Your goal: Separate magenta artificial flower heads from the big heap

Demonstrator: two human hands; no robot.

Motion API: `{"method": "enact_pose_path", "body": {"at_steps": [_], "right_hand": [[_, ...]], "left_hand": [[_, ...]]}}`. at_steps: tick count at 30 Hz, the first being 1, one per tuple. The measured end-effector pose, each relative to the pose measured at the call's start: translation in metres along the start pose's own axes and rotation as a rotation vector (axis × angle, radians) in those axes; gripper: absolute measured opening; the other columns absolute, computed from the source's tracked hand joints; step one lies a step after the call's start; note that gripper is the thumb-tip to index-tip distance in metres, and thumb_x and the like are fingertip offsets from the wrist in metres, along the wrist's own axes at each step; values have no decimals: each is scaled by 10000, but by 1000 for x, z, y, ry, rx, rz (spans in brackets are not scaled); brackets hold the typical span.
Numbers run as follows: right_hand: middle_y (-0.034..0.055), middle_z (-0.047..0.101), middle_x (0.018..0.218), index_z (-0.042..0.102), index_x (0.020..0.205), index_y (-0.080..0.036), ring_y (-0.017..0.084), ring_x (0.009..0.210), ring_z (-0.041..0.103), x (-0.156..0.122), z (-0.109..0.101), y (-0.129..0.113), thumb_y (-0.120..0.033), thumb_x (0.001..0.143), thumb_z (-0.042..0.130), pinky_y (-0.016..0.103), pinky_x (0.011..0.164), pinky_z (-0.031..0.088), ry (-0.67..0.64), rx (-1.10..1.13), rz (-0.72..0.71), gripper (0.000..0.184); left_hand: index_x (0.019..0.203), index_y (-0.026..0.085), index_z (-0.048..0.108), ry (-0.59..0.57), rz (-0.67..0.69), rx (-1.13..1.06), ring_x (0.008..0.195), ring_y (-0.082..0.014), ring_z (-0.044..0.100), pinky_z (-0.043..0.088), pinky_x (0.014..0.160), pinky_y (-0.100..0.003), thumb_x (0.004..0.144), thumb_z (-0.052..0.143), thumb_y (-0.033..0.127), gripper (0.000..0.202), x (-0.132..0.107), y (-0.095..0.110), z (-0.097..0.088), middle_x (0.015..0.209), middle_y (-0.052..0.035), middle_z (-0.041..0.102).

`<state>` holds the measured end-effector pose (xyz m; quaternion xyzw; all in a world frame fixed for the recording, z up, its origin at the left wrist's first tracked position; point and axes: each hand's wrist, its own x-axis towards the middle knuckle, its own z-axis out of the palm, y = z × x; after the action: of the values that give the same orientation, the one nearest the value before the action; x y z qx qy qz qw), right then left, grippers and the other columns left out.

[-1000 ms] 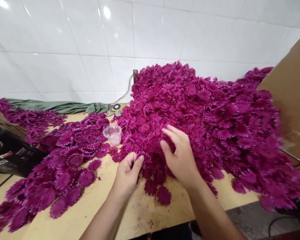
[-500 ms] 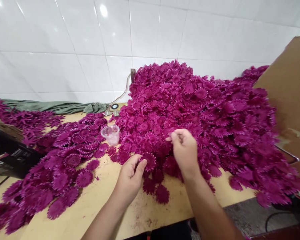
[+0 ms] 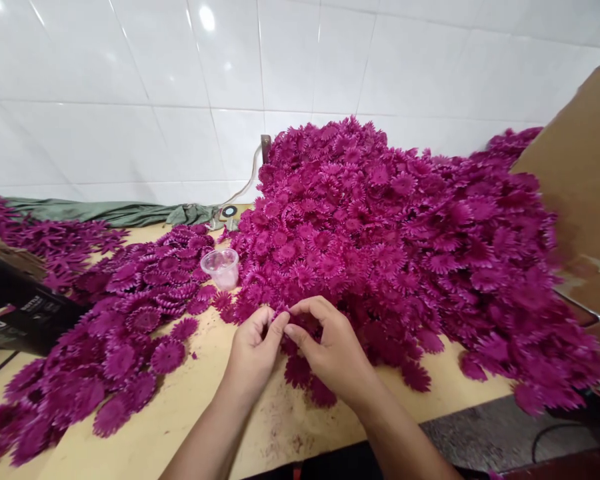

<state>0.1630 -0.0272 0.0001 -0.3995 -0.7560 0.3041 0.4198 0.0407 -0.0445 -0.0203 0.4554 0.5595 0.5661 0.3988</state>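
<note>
My left hand (image 3: 256, 345) pinches a magenta artificial flower head (image 3: 281, 311) between thumb and fingers, low in front of the big pile. Its fingers cover most of the flower. My right hand (image 3: 331, 347) has its thumb and forefinger closed at the same spot, fingertips meeting those of the left; the flower's edge shows between them. Behind both hands rises a large heap of magenta artificial flower heads (image 3: 340, 213). Several loose ones hang or lie just below the hands, partly hidden by the right wrist.
A clear plastic cup (image 3: 223, 268) with pale contents stands left of the heap. More flower heads (image 3: 145, 322) spread over the table (image 3: 155, 443) at left, by a black box (image 3: 25, 307). Cardboard (image 3: 580, 207) leans at right; a green cloth (image 3: 105, 213) lies along the tiled wall.
My right hand has come down and left from the heap, carrying a magenta piece, and now meets my left hand at the flower head. My left hand has barely moved.
</note>
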Motion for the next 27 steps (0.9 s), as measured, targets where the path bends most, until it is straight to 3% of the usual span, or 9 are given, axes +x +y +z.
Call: {"method": "enact_pose_path", "body": {"at_steps": [4,6,9,12,15,18,21,24,27], "right_hand": [[15,582,726,571,730,-174,136,669,556,7,-1,11,-180,717,540,272,638,465,-6,208,128,34],[6,584,671,562,711,-179,139,637,560,16,-10,17,-224,737,517,276,618,463,113,262,169,69],[19,608,662,558,754,-179,158,623,584,32,-30,29,-281,761,496,314,625,479,408,236,192,119],[108,649,909,584,890,-160,221,852,607,40,-45,33,-256,759,487,418,799,466,568,-8,73,188],[135,569,1174,588,1010,-171,271,1141,458,30,-38,24,-228,776,483,506,964,339,496,-300,-128,263],[107,617,1074,606,961,-190,249,1066,492,11,-18,9,-230,798,509,469,916,389,333,-305,-218,194],[65,644,837,610,823,-178,202,836,555,-1,-3,0,-222,768,569,372,760,463,127,-174,-105,82],[29,634,762,600,774,-182,172,743,560,-2,3,1,-168,740,581,321,686,460,-43,-56,48,42],[18,618,707,582,701,-190,163,700,555,2,2,4,-104,739,525,302,656,443,-3,-50,44,111]], "left_hand": [[512,191,411,-68,-20,-10,449,-76,295,283,435,-204,683,568,501,388,-4,2,3,476,74,333],[530,191,431,-78,-13,-14,445,-76,307,298,445,-205,686,578,480,359,-6,3,4,471,77,335],[565,185,498,-62,9,-15,473,-88,373,339,489,-215,670,604,452,306,-6,3,2,485,63,405],[641,172,587,-55,17,-11,559,-114,458,374,553,-228,661,614,411,242,-3,3,-1,589,18,539],[723,164,626,-58,15,1,632,-129,488,384,594,-234,665,608,373,217,0,3,-2,699,-12,592],[590,169,554,-47,13,15,576,-116,435,362,553,-228,657,607,415,261,2,2,0,585,20,499],[496,182,428,0,10,31,517,-97,344,318,498,-221,654,593,498,389,0,0,1,508,54,360],[492,186,392,-15,-12,39,509,-93,322,311,494,-222,683,540,560,445,-2,-1,1,502,58,324],[506,189,393,-61,-20,40,488,-88,311,304,476,-215,699,532,554,436,-5,0,3,491,64,313]]}}
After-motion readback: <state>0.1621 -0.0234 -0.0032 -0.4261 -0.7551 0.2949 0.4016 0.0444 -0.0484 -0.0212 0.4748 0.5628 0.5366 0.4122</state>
